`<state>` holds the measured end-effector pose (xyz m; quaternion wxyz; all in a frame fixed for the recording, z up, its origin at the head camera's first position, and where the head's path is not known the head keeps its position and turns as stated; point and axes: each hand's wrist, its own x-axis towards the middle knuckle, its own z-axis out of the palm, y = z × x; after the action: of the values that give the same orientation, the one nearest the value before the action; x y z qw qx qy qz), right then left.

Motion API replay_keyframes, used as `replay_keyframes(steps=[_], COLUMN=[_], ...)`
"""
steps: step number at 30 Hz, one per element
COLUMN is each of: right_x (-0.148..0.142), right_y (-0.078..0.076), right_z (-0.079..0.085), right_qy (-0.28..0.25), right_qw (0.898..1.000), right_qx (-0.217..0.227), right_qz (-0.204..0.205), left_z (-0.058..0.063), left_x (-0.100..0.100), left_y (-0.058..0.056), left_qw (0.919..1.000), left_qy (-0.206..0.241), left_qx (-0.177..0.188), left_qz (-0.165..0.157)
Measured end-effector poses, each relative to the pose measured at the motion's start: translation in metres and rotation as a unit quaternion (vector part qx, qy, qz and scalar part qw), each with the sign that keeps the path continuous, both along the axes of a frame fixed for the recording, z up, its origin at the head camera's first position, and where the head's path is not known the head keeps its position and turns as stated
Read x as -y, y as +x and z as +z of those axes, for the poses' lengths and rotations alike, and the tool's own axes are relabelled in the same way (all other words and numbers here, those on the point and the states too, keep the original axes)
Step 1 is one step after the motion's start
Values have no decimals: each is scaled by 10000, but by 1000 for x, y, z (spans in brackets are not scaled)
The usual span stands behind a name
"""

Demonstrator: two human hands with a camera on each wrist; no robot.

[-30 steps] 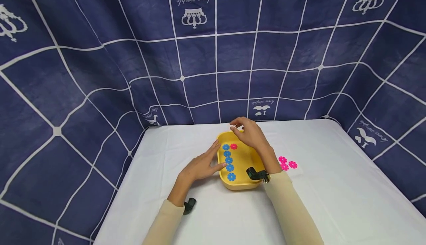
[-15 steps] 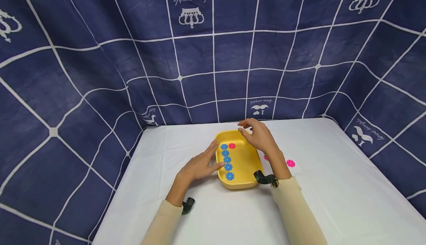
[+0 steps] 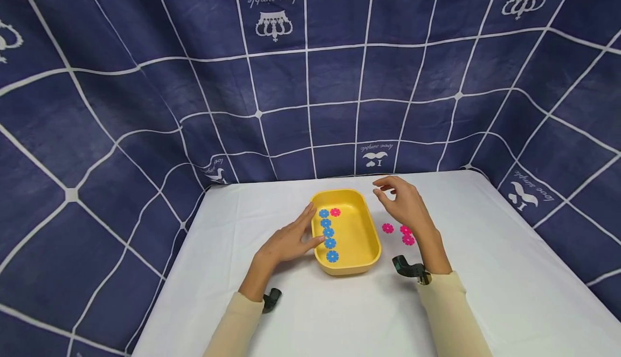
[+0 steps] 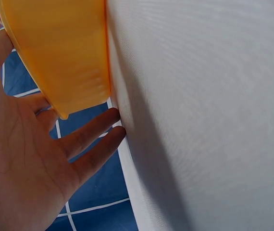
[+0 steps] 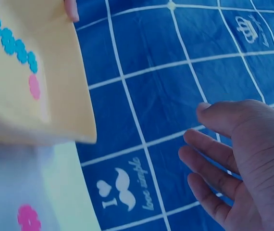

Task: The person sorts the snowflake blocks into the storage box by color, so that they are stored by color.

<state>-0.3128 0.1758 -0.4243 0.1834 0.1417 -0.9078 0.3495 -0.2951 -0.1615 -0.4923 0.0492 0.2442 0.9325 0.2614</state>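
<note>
A yellow plastic tray [image 3: 346,269] sits on the white-covered table. Inside, a column of several blue flower-shaped pieces [image 3: 328,232] runs along its left side, and one pink flower piece [image 3: 335,212] lies beside the farthest blue one. My left hand [image 3: 286,242] rests at the tray's left rim with fingers extended; its thumb reaches over the edge. In the left wrist view the fingers [image 4: 91,139] spread along the tray's outer wall. My right hand [image 3: 405,204] hovers right of the tray, fingers loosely bent, and the right wrist view shows nothing between them.
Several loose pink flower pieces [image 3: 407,235] lie on the table right of the tray, below my right hand. A dark blue cloth [image 3: 335,76] with white grid lines hangs behind the table and along both sides. A dark wrist camera [image 3: 407,267] sits on each wrist.
My right hand has moved right, from over the tray's far right part to beyond its right side, uncovering more of the tray. The left hand keeps its place at the rim.
</note>
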Motion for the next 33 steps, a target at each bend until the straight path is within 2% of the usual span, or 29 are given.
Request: replay_keyframes(steps=[9, 16, 33], right_x=[-25, -33, -41], right_y=[10, 13, 12], right_z=[-3, -7, -52], right_qy=[-10, -53, -158], right_qw=[9994, 9989, 9950], right_qx=[-85, -67, 871], right_qz=[-327, -453, -470], left_z=[3, 4, 0], left_x=[1, 1, -2], left_y=[-2, -1, -4], left_qw=[10000, 9999, 10000], left_qy=[-57, -63, -89], left_qx=[-37, 25, 37], left_qz=[38, 104, 9])
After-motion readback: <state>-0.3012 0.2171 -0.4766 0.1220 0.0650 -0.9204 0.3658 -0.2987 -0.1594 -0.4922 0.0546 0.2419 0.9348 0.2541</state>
